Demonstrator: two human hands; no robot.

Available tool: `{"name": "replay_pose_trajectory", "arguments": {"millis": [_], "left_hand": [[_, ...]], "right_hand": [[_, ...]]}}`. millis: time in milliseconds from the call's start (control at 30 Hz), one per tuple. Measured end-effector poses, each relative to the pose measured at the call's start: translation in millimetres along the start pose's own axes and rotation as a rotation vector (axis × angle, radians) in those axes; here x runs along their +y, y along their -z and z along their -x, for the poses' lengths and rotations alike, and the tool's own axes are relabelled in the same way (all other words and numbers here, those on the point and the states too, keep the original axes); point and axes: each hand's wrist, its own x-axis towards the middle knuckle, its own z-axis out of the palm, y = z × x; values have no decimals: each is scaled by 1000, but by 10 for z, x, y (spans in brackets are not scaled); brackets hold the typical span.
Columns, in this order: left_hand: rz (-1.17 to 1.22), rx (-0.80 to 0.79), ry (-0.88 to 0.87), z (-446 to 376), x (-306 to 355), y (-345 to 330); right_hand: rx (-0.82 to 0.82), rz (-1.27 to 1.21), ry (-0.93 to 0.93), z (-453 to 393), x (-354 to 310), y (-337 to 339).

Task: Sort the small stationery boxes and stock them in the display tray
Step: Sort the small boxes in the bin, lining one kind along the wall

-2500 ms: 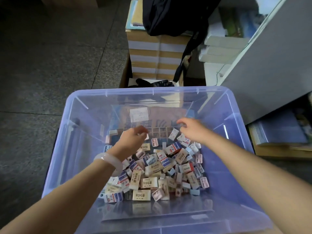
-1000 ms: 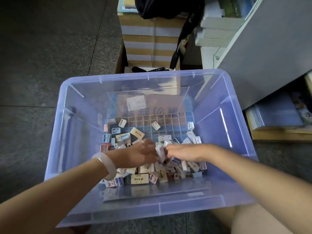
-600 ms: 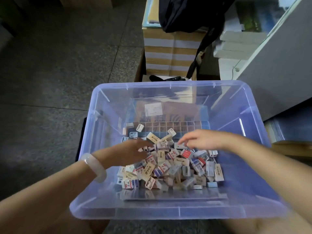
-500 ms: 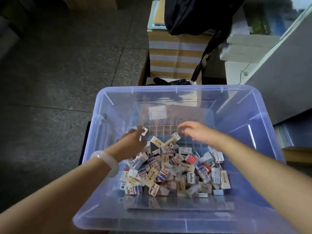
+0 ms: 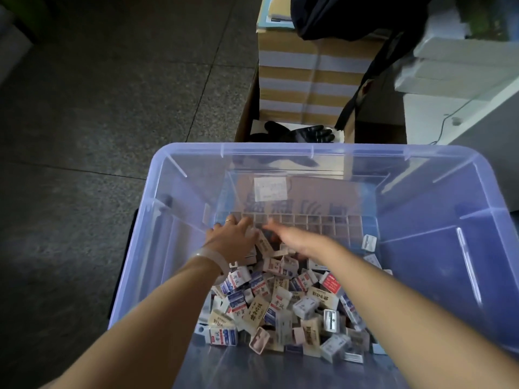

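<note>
A heap of small stationery boxes (image 5: pixel 280 307), white, cream, blue and red, lies in a clear blue plastic bin (image 5: pixel 309 149). Behind the heap, at the bin's far end, sits the clear gridded display tray (image 5: pixel 325 228); the compartments I can see look bare. My left hand (image 5: pixel 231 241), with a pale bangle on the wrist, reaches over the heap's far left edge, its fingers stretched onto the tray's left end. My right hand (image 5: pixel 295 238) is beside it, blurred, fingers extended left toward the same spot. One cream box (image 5: pixel 264 244) stands between the two hands.
A lone small white box (image 5: pixel 368 242) lies at the tray's right end. Beyond the bin stand striped cardboard cartons (image 5: pixel 309 80), black gloves (image 5: pixel 304 134) and a black bag (image 5: pixel 351 15). A grey cabinet (image 5: pixel 494 122) is at the right; dark stone floor on the left.
Both hands have moved farther forward and left, from above the heap to the left end of the gridded tray. The hands now lie close together.
</note>
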Motion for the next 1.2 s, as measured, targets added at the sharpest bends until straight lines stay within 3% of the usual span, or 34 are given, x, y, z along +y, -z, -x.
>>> {"name": "replay_pose_trajectory", "arguments": {"millis": [67,200,267,400,533,667,833,1000,1200], "left_hand": [[77,-61,-65,-75,-14,17],[195,-281,53,-145,2,94],[314,-288,119,-99,27,68],[196,-245,103,3,81,28],[268,-400,87,59,101,105],[224,-373,61,204,237,139],[289,-509,-1,549,254,75],[245,-580,-97,993,264,78],[-121,-597,-247,1387,132,92]], "right_hand": [[4,63,-30,-28,22,-26],[-15,102,-57,-66,61,-54],[-20,98,-31,-70,59,-67],[-60,114,-17,-34,47,-103],[-115,137,-2,80,16,-147],[-141,172,-26,243,-22,-129],[-203,213,-56,639,87,-91],[-283,282,28,1075,261,-232],[-344,411,-55,1406,457,-216]]}}
